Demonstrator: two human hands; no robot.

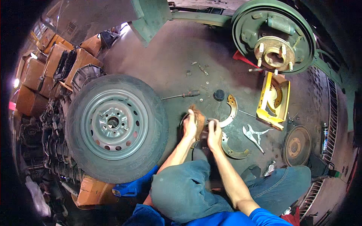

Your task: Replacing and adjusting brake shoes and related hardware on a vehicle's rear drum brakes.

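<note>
My left hand (190, 128) is closed round a brown, curved piece that looks like a worn brake shoe (200, 121), held above the floor between my knees. Close on its right, my right hand (215, 136) is pinched at a small dark thing too blurred to name. Just beyond that hand lies a curved brake shoe (231, 109) with a brown lining. A second brake shoe (234, 151) rests on the floor nearer to me, and locking pliers (255, 136) lie to its right.
A wheel with its tyre (154, 124) lies flat at left. Beyond it sit a screwdriver (186, 94), a black cap (219, 95) and loose springs. At right are a yellow box (283, 109) of brake shoes, a rusty drum (297, 145) and, overhead, the wheel hub (277, 51).
</note>
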